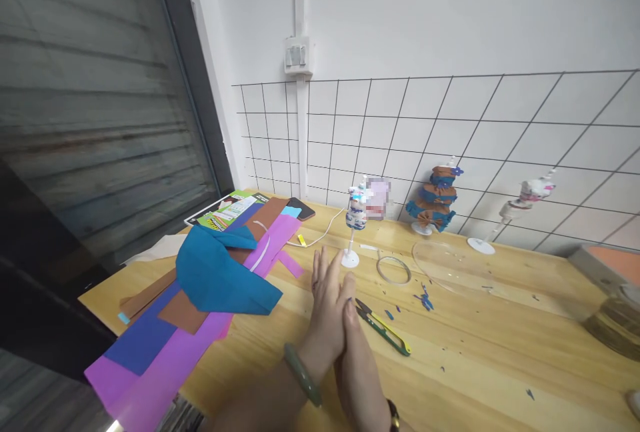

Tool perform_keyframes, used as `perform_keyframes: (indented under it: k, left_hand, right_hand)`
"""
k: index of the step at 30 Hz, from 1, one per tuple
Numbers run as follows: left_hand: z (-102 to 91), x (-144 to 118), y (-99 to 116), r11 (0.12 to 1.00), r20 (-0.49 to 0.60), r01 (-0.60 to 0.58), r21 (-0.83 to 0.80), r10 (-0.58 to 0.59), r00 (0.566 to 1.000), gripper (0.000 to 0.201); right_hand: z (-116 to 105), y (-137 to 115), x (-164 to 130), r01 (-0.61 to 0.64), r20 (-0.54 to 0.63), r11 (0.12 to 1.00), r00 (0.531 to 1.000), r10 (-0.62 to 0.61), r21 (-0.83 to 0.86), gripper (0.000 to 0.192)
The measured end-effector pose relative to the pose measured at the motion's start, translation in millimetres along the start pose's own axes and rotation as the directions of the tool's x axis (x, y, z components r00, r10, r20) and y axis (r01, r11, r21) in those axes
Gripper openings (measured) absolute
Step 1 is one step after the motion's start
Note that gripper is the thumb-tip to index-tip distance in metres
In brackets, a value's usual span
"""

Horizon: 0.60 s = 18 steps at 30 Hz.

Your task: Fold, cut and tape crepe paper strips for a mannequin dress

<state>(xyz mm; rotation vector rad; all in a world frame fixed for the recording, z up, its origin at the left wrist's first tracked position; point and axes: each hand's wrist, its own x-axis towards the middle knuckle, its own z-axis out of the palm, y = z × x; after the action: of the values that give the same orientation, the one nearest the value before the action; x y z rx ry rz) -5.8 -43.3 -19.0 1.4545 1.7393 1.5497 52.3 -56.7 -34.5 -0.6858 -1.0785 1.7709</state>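
Snips (384, 329) lie just right of your pressed palms, frame centre. Left hand (327, 299), right hand (357, 352): flat, released, grasping nothing. Part palms before reaching; mind blades.

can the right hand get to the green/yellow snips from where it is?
Probably yes. The right hand is pressed palm to palm against the left hand, holding nothing, and the snips lie flat on the table just beside it, uncovered.
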Motion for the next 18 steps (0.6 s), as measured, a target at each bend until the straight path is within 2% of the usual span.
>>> perform_keyframes:
  k: [2, 5, 8, 11, 14, 18]
  left_hand:
    - [-8.1, -2.0, 0.8, 0.993, -0.017, -0.029, 0.114, 0.031, 0.999, 0.046]
    - [-6.3, -18.5, -2.3, 0.930, 0.003, -0.185, 0.316, 0.194, 0.981, 0.051]
    - [4.2, -38.1, -4.7, 0.795, 0.164, -0.399, 0.457, 0.366, 0.916, 0.060]
    - [10.5, -47.7, -1.7, 0.715, 0.295, -0.506, 0.482, 0.412, 0.862, 0.066]
    - [10.7, -47.2, 2.7, 0.721, 0.343, -0.527, 0.450, 0.405, 0.848, 0.064]
    - [11.1, -43.7, 5.4, 0.804, 0.328, -0.482, 0.347, 0.377, 0.866, 0.061]
  right_hand:
    - [1.2, -2.0, -4.4, -0.007, -0.043, 0.998, 0.999, 0.005, -0.058, 0.058]
    - [-1.0, -22.4, 2.4, -0.060, -0.014, 0.996, 0.998, 0.059, -0.059, 0.050]
    - [-8.2, -50.0, 18.2, -0.258, 0.022, 0.964, 0.966, 0.258, 0.064, 0.042]
    - [-14.4, -71.0, 29.6, -0.408, -0.014, 0.906, 0.911, 0.412, 0.114, 0.043]
    - [-15.3, -80.2, 33.2, -0.429, -0.054, 0.896, 0.898, 0.437, 0.116, 0.049]
    - [-14.8, -73.5, 30.4, -0.353, -0.005, 0.925, 0.934, 0.358, 0.140, 0.056]
